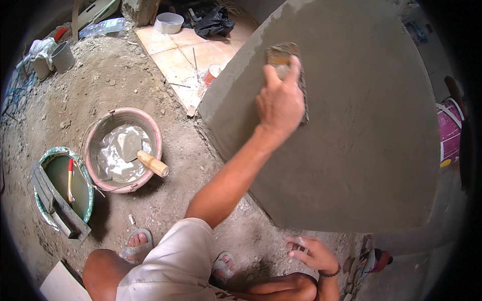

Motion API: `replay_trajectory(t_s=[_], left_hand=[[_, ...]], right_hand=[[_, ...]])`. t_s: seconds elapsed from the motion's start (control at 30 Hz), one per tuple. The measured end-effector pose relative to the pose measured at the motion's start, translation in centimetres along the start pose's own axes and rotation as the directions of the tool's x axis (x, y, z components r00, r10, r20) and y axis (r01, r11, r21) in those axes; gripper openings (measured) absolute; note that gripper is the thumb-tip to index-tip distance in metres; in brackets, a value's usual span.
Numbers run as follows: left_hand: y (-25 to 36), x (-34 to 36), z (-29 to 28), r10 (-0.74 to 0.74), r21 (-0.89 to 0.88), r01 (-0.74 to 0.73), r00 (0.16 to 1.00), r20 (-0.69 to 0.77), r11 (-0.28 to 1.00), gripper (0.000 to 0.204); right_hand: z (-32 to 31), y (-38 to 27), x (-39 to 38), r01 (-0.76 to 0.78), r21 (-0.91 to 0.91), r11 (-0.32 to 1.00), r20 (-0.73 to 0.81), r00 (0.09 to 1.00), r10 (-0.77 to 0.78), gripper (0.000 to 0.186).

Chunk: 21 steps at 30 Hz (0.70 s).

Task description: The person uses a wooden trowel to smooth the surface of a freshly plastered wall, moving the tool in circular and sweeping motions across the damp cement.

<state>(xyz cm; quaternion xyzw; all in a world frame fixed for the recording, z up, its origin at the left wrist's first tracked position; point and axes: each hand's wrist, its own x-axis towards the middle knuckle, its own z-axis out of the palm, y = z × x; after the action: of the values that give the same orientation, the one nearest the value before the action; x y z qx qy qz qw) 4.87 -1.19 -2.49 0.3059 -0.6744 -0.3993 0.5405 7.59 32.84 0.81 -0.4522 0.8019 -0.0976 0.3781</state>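
A broad slab-like surface (351, 130) coated in smooth grey cement slopes across the right half. My left hand (281, 103) grips a mortar-caked plastering float (304, 95) against its upper part, fingers closed over the handle. Below the surface's lower edge, my right hand (316, 255) is bent, with a dark bracelet at the wrist. Its thumb and fingers close around a small dark brown thing (296, 247) that I cannot identify. Left of my arm, a pinkish bucket (156, 133) contains wet grey cement mix and a trowel with a wooden handle (152, 163).
A green-rimmed tub (91, 193) of murky water has grey bars (55, 203) across it and a red-tipped stick (71, 180). Farther off are a white bowl (168, 23), a black plastic bag (215, 22), tiles (160, 45), a plastic bottle (103, 27) and a grey cup (63, 56).
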Motion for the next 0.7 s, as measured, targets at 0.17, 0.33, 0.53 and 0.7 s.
replay_trajectory(t_s=[0.17, 0.33, 0.53, 0.7], left_hand=[[-4.6, -12.5, 3.2, 0.092, -0.092, -0.082, 0.99, 0.103, 0.992, 0.063], [-7.0, -9.0, 3.0, -0.066, -0.11, 0.064, 0.998, -0.016, 0.992, 0.056], [2.7, 2.2, -0.3, 0.133, -0.053, -0.134, 0.991, -0.025, 0.99, 0.054], [-1.5, -9.9, 3.1, 0.252, -0.062, -0.248, 0.964, 0.088, 0.967, 0.061]], right_hand=[[-1.0, -2.0, 1.8, -0.006, -0.075, 0.997, -0.134, 0.991, -0.004, 0.04], [-0.1, -3.2, 1.9, 0.18, -0.068, 0.981, -0.064, 0.981, -0.184, 0.041], [0.3, -0.9, -1.3, -0.012, -0.075, 0.997, -0.065, 0.998, 0.007, 0.041], [-0.6, -1.3, -0.6, 0.003, -0.096, 0.995, -0.19, 0.982, -0.021, 0.041]])
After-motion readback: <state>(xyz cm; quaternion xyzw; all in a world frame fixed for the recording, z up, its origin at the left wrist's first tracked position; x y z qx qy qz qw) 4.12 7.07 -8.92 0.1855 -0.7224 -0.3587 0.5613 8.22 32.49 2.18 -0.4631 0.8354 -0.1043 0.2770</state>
